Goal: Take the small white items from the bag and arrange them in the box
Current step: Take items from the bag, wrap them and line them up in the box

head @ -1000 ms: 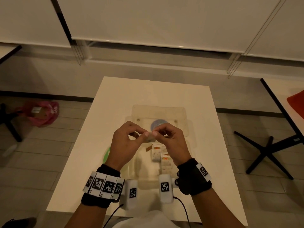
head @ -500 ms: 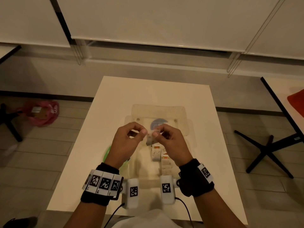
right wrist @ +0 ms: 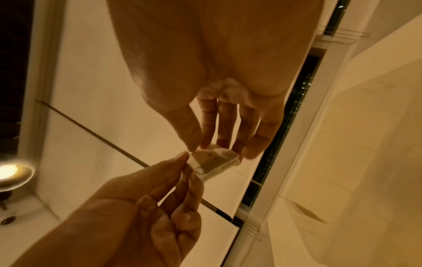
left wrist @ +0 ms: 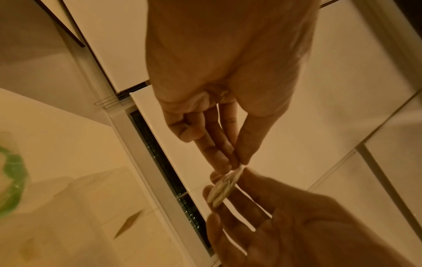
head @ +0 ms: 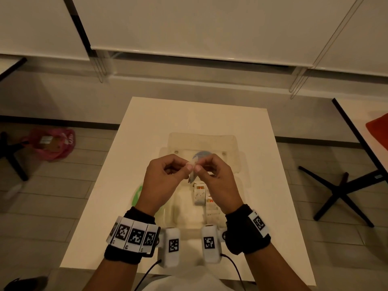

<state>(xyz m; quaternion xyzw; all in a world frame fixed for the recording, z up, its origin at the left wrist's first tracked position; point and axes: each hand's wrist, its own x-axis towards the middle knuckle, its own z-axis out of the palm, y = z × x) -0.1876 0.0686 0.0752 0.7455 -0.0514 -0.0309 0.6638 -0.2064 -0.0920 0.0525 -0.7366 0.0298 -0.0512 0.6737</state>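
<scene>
Both hands are raised together over the clear plastic box (head: 244, 185) on the white table (head: 147, 127). My left hand (head: 187, 166) and right hand (head: 198, 167) each pinch the same small white packet (head: 192, 175) between thumb and fingers. The right wrist view shows the packet (right wrist: 212, 162) held by the right hand (right wrist: 198, 148) and by the left hand's fingertips (right wrist: 185, 157). In the left wrist view the packet (left wrist: 222, 187) is seen edge-on below the left hand (left wrist: 237, 162). Several white packets (head: 199, 196) lie in a row inside the box. The green-edged bag (head: 136, 196) lies left of the box, mostly hidden by my left hand.
The box's open lid (head: 201, 141) lies flat behind it. A pink bag (head: 52, 143) sits on the floor to the left. A black chair base (head: 344, 192) stands on the right, beside another table with a red object (head: 378, 127).
The thumbs drew slightly apart half a second ago with the packet at the right hand, then met again on the packet. Both hands stay above the box.
</scene>
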